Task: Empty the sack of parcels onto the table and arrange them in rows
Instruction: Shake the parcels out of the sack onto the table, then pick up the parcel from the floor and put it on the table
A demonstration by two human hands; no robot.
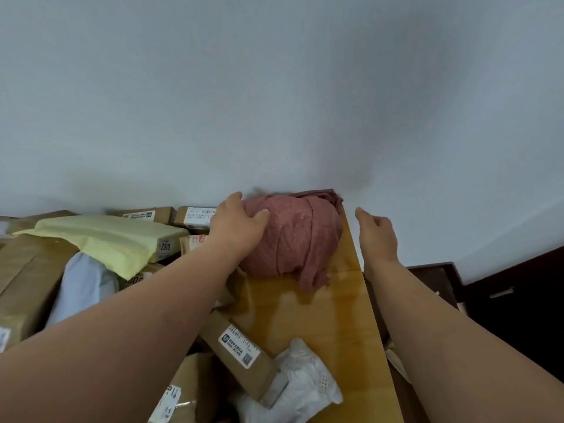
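sack (293,236) at table (345,315) edge, far corner

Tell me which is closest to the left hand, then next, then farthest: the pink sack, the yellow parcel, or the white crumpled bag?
From the left hand:
1. Pink sack, bunched at the wall; the hand is pressed on its left side.
2. Yellow parcel, off to the left on top of the pile.
3. White crumpled bag, lying down at the table's near edge.
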